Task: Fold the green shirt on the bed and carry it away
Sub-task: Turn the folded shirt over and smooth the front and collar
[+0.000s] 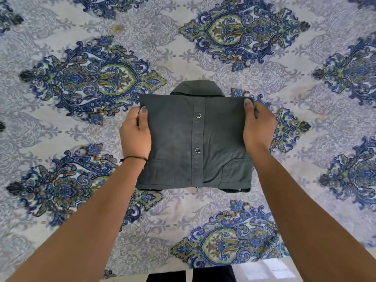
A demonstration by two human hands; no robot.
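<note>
Gripping folded green shirt [195, 139], fingers hidden beneath

Dark green shirt [195, 139] folded into neat rectangle, collar at far end, snap placket up.

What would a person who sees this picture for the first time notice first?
First the folded green shirt in the middle, button placket and two chest pockets facing up, collar at the far end. The left hand and right hand grip its two side edges, thumbs on top. Behind lies the bedspread, pale with large blue and green paisley medallions, filling the whole view.
</note>
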